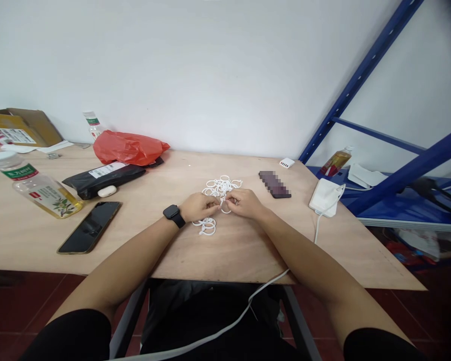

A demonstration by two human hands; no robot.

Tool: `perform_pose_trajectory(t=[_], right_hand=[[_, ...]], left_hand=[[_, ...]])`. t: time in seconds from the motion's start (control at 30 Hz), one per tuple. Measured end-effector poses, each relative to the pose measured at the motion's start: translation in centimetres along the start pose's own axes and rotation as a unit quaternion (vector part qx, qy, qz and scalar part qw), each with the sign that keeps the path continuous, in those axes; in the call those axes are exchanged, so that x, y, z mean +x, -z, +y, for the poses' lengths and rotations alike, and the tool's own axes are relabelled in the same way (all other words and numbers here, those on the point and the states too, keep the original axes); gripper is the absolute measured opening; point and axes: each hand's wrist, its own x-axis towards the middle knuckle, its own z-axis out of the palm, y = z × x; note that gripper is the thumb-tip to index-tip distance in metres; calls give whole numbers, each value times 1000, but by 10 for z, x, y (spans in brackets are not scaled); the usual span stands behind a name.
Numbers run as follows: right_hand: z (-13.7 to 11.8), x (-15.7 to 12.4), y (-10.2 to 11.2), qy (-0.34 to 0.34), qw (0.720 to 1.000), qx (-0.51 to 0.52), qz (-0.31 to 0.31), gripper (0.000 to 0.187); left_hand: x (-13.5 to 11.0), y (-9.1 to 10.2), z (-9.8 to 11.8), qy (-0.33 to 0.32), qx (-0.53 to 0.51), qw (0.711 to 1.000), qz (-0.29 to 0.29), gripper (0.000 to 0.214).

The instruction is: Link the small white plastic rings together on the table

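A loose heap of several small white rings point(221, 186) lies in the middle of the wooden table point(233, 250). My left hand point(199, 206), with a black watch on its wrist, and my right hand point(246, 203) meet just in front of the heap. Both have their fingers pinched together on a white ring point(224, 204) held between them. A few joined white rings point(206, 226) lie on the table just below my left hand.
A black phone point(90, 226) and a lying bottle point(33, 185) are at the left, with a black parcel point(105, 178), red bag point(130, 147) and cardboard box point(20, 126) behind. Right: a dark phone point(274, 184), white charger point(326, 197) with cable, blue shelving point(398, 165).
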Motion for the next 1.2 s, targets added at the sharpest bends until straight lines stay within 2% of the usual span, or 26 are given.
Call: perform_pose_trajectory(t=[0.13, 0.3, 0.8, 0.97, 1.2], right_hand=[[-5, 1, -2, 9, 999, 20, 40, 12], [-6, 1, -2, 16, 998, 30, 62, 13], [-8, 2, -6, 46, 995, 73, 47, 19], [-6, 1, -10, 47, 994, 72, 61, 20], [-9, 2, -11, 50, 993, 77, 79, 20]], left_hand=[[1, -1, -2, 24, -20, 998, 54, 25], [2, -3, -4, 5, -52, 995, 90, 27], [3, -6, -8, -30, -21, 989, 143, 20], [3, -6, -9, -49, -16, 987, 153, 17], [4, -9, -12, -40, 16, 985, 166, 19]])
